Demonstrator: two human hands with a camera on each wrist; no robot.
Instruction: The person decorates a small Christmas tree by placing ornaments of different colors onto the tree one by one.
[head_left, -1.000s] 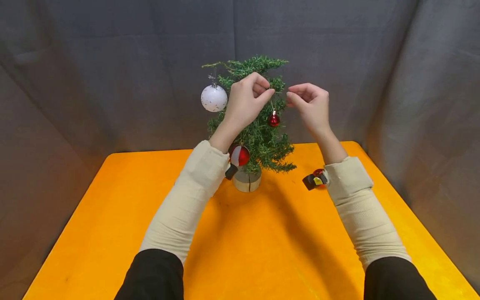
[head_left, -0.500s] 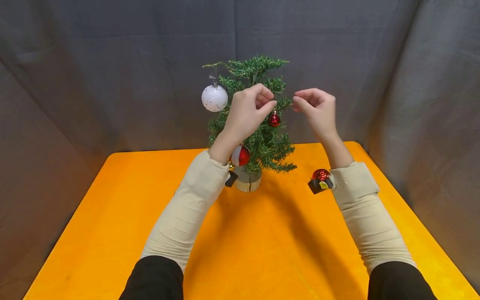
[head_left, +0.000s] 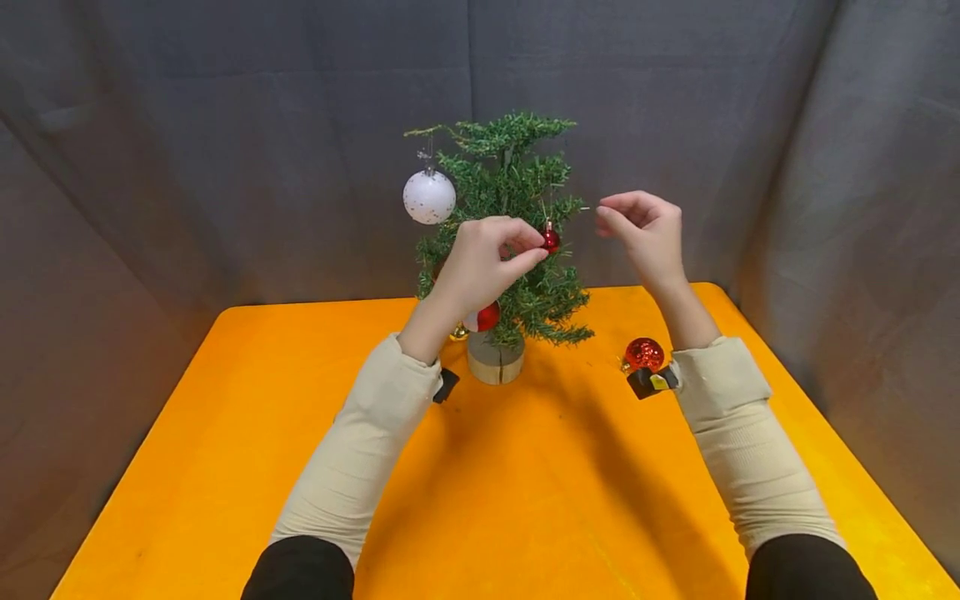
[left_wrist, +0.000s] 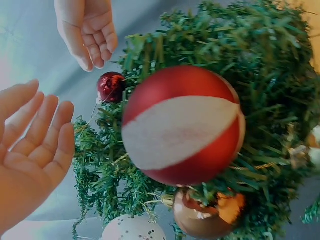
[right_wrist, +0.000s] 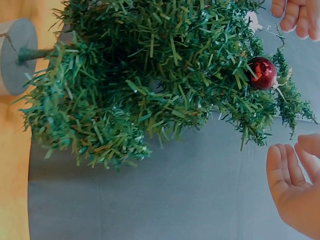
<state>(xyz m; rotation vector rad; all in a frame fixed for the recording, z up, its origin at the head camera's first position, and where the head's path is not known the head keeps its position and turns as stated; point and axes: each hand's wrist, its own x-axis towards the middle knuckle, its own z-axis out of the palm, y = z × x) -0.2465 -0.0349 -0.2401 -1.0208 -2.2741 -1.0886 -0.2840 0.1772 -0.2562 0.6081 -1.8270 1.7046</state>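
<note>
On the orange table (head_left: 225, 467), a glittery red ball (head_left: 644, 353) lies beside the right sleeve. Beyond it the small tree (head_left: 517, 250) stands in its wooden base (head_left: 495, 362). The left hand (head_left: 483, 262) hovers just in front of the small red ball (head_left: 551, 239) hanging on a branch, fingers loosely curled and holding nothing. The right hand (head_left: 645, 233) is off to the tree's right, fingers apart and relaxed. The left wrist view alone shows a gold ball (left_wrist: 202, 212) beneath the red-and-white ball (left_wrist: 182, 125). A white ball (head_left: 428, 196) hangs high on the far left.
</note>
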